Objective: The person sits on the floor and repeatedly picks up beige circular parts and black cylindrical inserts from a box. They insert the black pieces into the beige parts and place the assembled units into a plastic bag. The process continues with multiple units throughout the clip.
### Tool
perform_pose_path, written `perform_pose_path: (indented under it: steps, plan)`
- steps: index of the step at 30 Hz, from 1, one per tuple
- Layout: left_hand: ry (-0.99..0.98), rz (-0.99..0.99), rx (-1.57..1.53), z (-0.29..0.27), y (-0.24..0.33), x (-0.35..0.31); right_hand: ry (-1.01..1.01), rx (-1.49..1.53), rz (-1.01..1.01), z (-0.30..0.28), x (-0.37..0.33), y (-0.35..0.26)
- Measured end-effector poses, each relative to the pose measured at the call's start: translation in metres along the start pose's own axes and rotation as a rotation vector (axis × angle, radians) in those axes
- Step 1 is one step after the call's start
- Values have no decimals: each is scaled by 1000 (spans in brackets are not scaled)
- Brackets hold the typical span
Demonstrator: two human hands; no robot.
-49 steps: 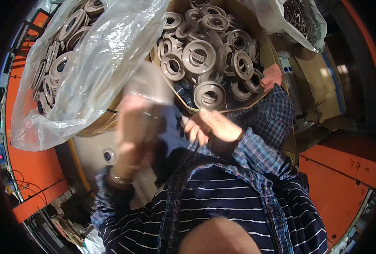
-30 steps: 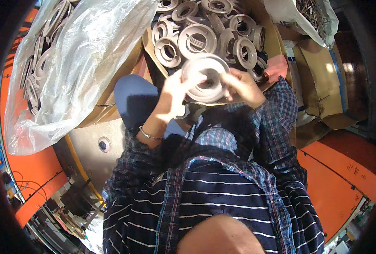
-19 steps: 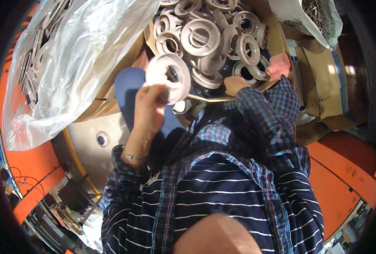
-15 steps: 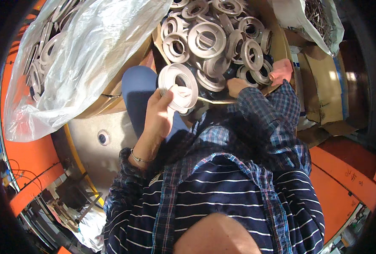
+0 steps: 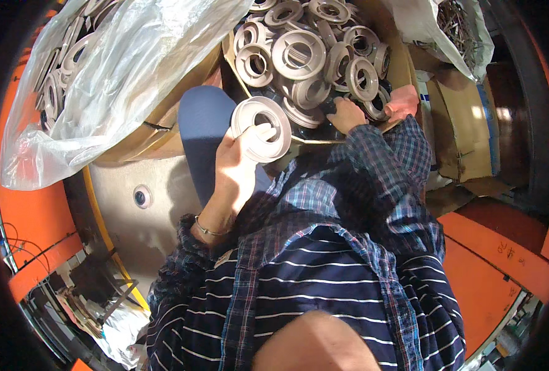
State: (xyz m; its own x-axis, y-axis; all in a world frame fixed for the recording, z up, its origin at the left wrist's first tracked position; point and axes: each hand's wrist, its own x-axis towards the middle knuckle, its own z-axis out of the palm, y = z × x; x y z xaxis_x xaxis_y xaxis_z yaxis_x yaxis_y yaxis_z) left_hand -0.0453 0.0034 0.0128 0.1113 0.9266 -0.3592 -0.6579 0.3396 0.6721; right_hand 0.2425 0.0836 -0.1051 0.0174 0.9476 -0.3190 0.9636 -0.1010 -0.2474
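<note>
In my left hand (image 5: 236, 162) is a beige plastic ring (image 5: 273, 146), raised over my lap. My fingers close on its side, and some of them show through its centre hole. My right hand (image 5: 347, 116) is at the near side of an open cardboard box, beside the heaped beige rings (image 5: 298, 55). Its fingers look partly bent and apart, with nothing visible between them. Dark plastic (image 5: 325, 131) shows under and around that hand. The fingertips are partly lost against this dark lining.
A cardboard box wall (image 5: 404, 46) bounds the heap. At left, a clear plastic bag (image 5: 132, 68) drapes over another box of rings. A pink cloth-like piece (image 5: 402, 102) lies at the right box edge. One small ring-shaped piece (image 5: 142, 196) lies on the floor. Orange panels (image 5: 481, 272) stand alongside.
My right hand has lifted slightly and its fingers now show more, pointing up and left. The ring in my left hand has tilted a little, facing me more fully.
</note>
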Motion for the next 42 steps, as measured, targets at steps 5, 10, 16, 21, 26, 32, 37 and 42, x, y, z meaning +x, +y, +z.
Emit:
perform_pose_path:
  steps: [5,10,16,21,26,32,37,42]
  plan:
    - [83,-79,-50,2,-1,-6,151,-326,-79,39,46,1]
    - [1,-113,-2,11,1,2,107,-366,-73,3,36,6]
    - [-107,-176,-56,15,-3,12,267,587,-195,-79,-66,-26]
    - [-313,-250,53,22,-14,7,305,426,-475,-83,-111,-83]
    - [-273,-229,107,21,-8,-8,224,401,-488,-99,-141,-99]
    - [-293,-131,346,24,-4,-14,315,319,-582,-92,-146,-90]
    - [-265,-23,728,36,-4,-28,335,564,-476,-71,-143,-88]
    - [-363,521,1163,43,-18,-36,-130,1668,105,-61,-136,-95]
